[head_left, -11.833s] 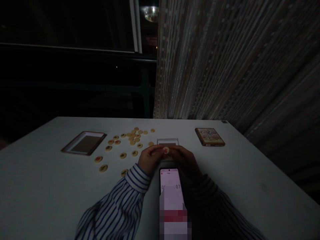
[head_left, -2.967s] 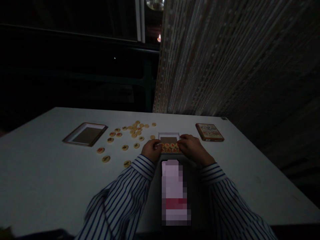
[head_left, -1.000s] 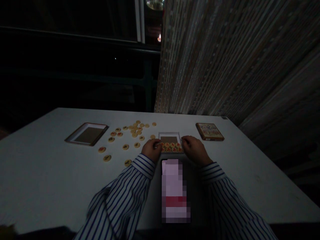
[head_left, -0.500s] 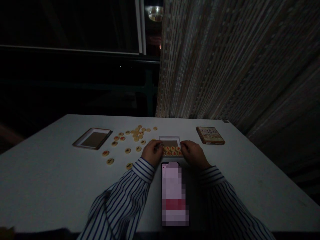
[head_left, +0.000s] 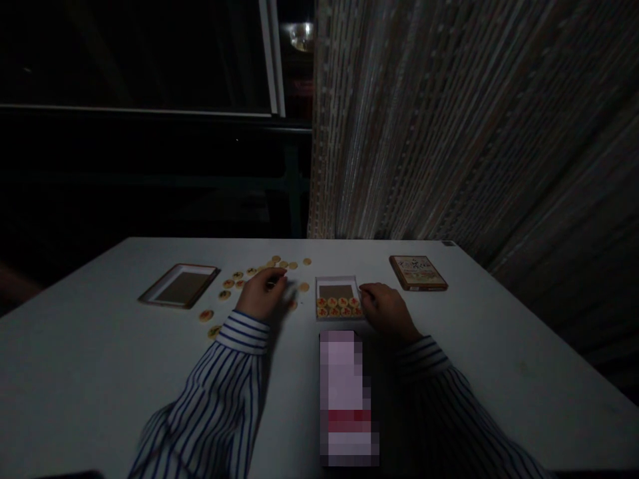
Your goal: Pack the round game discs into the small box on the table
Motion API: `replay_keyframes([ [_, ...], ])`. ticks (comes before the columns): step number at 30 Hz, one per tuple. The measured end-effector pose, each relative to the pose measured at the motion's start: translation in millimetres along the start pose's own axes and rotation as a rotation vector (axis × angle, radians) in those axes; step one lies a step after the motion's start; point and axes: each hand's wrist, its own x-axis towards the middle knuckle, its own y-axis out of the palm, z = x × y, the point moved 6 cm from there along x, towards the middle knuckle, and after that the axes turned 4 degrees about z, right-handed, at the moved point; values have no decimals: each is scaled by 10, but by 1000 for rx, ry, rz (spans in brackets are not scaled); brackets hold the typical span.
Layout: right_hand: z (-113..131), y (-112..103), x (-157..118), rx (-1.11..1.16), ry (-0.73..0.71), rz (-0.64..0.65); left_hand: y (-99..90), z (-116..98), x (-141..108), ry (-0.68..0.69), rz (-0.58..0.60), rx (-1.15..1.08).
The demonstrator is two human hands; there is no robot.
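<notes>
A small shallow box (head_left: pixel 316 293) lies on the white table with rows of round Chinese chess pieces (head_left: pixel 332 303), marked in red, along its near side. My right hand (head_left: pixel 389 309) is closed at the box's right edge, its thumb and forefinger against the rim. Left of the box, my left hand (head_left: pixel 259 296) hangs over loose chess pieces (head_left: pixel 238 274), its fingers bent and a gap between thumb and forefinger. A dark-marked piece shows within that gap, and the hand covers part of the pile. A plain piece (head_left: pixel 303 287) lies between the hand and the box.
An open box part (head_left: pixel 150 297) lies at the left of the table (head_left: pixel 499 372). A printed box or lid (head_left: pixel 419 273) sits at the right. A phone (head_left: pixel 344 392) with a blurred screen lies in front of the box. A curtain (head_left: pixel 399 133) hangs behind the table.
My left hand has moved left from the box to above the loose pieces, uncovering the box's left side. My right hand stays at the right edge. The view has shifted slightly.
</notes>
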Motion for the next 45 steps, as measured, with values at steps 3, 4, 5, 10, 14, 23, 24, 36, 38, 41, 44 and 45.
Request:
replay_keyframes([
  [3,-8,-39,-6,21,-16,-47,-14,31,-51,75,-4,187],
  [4,-5,-55,-1,34,-20,-64,1,33,-63,110,5,248],
  [5,4,-74,8,51,-20,-81,27,35,-72,144,22,300],
  [10,256,-119,132,101,-37,-98,171,117,-93,156,145,442],
  [14,616,-44,203,69,-102,-51,226,143,-126,154,207,486],
  [23,429,117,79,48,-124,-94,307,124,-164,208,277,586],
  [24,389,126,74,44,-123,-94,309,121,-166,205,280,595],
  [36,416,165,35,62,-175,-114,375,156,-180,202,308,666],
  [38,411,169,34,58,-164,-121,384,169,-182,202,308,669],
  [41,405,184,37,55,-150,-112,391,174,-183,205,310,666],
  [44,413,187,36,66,-165,-95,385,172,-179,209,293,654],
  [45,416,179,33,69,-171,-101,380,169,-177,213,282,648],
])
